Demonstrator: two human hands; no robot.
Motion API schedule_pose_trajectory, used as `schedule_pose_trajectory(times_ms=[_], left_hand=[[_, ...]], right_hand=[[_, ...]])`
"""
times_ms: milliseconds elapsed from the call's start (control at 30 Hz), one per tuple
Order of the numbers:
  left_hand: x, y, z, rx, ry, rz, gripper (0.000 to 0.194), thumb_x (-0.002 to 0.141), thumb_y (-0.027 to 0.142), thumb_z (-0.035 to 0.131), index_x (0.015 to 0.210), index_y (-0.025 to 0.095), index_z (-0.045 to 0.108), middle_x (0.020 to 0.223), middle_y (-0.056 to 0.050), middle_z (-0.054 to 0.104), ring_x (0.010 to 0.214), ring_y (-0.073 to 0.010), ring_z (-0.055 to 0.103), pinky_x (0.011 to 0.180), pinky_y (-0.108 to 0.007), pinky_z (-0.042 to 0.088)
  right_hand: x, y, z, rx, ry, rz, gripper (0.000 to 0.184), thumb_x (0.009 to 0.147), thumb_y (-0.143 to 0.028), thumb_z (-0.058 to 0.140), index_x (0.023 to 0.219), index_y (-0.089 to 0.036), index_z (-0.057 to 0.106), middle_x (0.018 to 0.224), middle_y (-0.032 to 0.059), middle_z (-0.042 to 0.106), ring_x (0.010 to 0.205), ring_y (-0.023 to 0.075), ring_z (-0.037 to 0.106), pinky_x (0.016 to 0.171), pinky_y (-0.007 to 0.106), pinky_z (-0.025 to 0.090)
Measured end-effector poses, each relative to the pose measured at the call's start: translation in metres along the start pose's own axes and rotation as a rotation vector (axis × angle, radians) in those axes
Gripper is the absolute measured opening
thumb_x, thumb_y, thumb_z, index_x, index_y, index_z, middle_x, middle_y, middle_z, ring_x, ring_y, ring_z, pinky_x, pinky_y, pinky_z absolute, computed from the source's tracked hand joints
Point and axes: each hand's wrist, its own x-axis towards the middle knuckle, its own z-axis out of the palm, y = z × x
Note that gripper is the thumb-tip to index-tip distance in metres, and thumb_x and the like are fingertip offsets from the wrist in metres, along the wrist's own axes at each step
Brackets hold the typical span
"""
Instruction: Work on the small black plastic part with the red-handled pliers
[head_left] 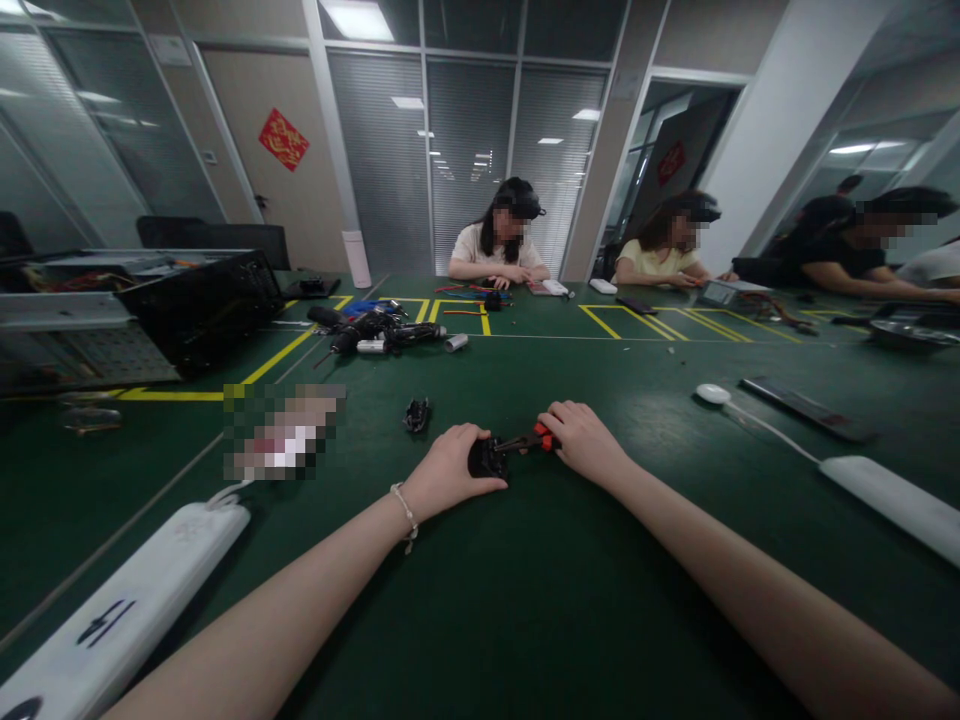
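Observation:
My left hand grips a small black plastic part between thumb and fingers, low over the green table. My right hand is closed around the red handles of a pair of pliers. The jaws of the pliers point left and meet the top of the black part; whether they pinch something there is too small to tell. Another small black piece lies on the table just beyond my left hand.
White power strips lie at left and right. Farther off are a cordless drill among tools, a metal computer case, a white plug and a dark flat panel. Several people sit across the green table.

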Motion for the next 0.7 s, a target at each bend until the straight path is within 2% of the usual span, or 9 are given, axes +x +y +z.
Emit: schedule_pose_trajectory(times_ms=[367,700], left_hand=[[-0.0015,0.002,-0.0022,-0.021,-0.014,-0.008,0.057,0.062,0.052,0.062,0.106,0.019,0.048,0.106,-0.007,0.052,0.099,-0.0252,0.049,0.084,-0.039,0.04],[-0.0006,-0.0024,0.0027,-0.011,0.03,0.038,0.059,0.06,0.051,0.064,0.106,0.018,0.048,0.105,-0.007,0.053,0.099,-0.025,0.049,0.084,-0.038,0.04]], right_hand=[[0.0009,0.0002,-0.0025,-0.008,-0.015,0.009,0.031,0.064,-0.011,0.054,0.095,-0.015,0.053,0.091,0.0086,0.052,0.082,0.0199,0.045,0.073,0.031,0.034],[0.0006,0.001,-0.0005,-0.006,-0.002,-0.016,0.039,0.06,-0.009,0.056,0.098,-0.015,0.052,0.094,0.0086,0.052,0.084,0.0211,0.045,0.075,0.032,0.034]])
